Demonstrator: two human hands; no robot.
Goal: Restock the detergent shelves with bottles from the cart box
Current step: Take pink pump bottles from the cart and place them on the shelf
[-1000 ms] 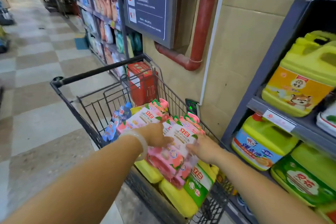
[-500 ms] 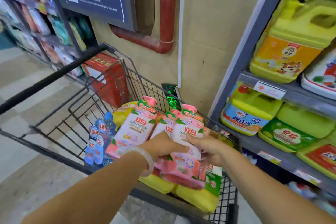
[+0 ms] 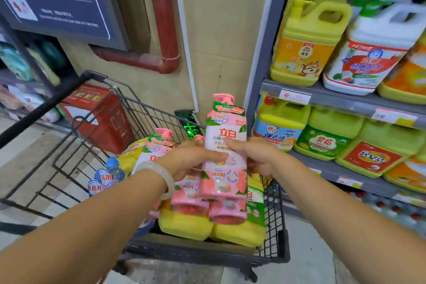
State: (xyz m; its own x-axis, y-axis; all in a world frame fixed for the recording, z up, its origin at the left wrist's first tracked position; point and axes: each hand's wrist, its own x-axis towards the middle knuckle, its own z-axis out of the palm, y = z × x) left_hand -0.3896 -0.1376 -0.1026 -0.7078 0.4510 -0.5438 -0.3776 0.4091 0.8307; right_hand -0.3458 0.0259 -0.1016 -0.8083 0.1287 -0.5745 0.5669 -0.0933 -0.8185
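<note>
**Item in hand: one pink pump bottle, raised over the cart**

Nearest to you: your left hand (image 3: 189, 159) and right hand (image 3: 251, 157) clasp the pink pump bottle (image 3: 224, 145) from either side at its middle. The left fingers wrap across the lower label; the right fingers curl round the opposite flank. It stands upright, pump head up, above the load and clear of the cart rim. A pale bangle (image 3: 161, 177) sits on your left wrist.

Just below your hands: more pink bottles (image 3: 189, 193) lie slanted on top of the yellow jugs (image 3: 184, 223), which fill the near right corner of the wire cart (image 3: 274, 237). To the left of your left hand, small blue-capped bottles (image 3: 108, 175) rest against the cart floor. No box can be made out under the load.

Beyond your right hand: the shelves (image 3: 322, 99), two tiers visible, packed with large handled jugs (image 3: 306, 41) in yellow, white and green. No open slot for a slim pump bottle shows here.

Risks, as judged:
- The loose pink bottles may slide off the jugs now that one is out; the stack is tilted.
- A smooth label, held only at the waist, could slip if you let go with one hand too soon.
- Pushed between the jugs, your bottle could topple or dislodge a price tag (image 3: 294, 95).

Beyond the cart's far end: a red box (image 3: 99, 115).
</note>
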